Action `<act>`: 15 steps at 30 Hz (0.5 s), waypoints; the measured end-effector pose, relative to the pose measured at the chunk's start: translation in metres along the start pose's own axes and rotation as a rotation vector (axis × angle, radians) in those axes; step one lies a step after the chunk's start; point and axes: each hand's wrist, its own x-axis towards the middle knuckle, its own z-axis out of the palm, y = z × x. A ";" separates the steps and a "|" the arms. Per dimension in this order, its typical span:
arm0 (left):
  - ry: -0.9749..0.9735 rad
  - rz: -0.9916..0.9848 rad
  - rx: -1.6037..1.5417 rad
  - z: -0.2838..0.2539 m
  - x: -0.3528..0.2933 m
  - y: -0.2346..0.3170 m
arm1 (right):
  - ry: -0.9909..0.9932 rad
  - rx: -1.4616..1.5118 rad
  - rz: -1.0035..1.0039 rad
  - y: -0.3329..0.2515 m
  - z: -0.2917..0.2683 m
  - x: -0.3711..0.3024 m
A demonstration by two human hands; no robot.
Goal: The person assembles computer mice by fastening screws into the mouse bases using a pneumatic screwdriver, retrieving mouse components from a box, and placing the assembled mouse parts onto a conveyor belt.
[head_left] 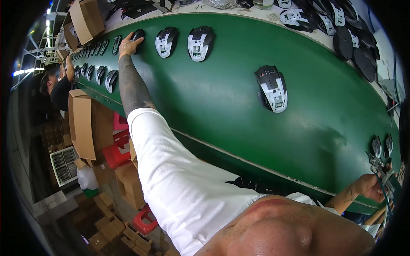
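Reaching far along the green conveyor belt, left hand rests spread fingers on a black mouse shell; right hand grips a metal tool.

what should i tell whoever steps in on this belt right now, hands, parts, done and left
Left hand: stretched far out, resting on a black mouse shell on the green belt.
Right hand: at the belt's near edge by a metal fixture; grip unclear.
Done: rows of shells lie beyond the left hand.
Left: three open shells wait on the belt, and a black pile sits across it.
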 end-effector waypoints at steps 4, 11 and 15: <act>-0.145 0.034 -0.032 0.001 0.006 -0.002 | -0.233 -1.120 -0.699 0.027 0.013 0.006; -0.141 0.069 -0.022 0.004 -0.018 0.017 | -0.285 -0.039 0.068 0.033 0.035 0.010; 0.060 0.188 -0.211 0.013 -0.050 0.008 | -0.247 -0.725 -0.323 0.085 0.063 0.000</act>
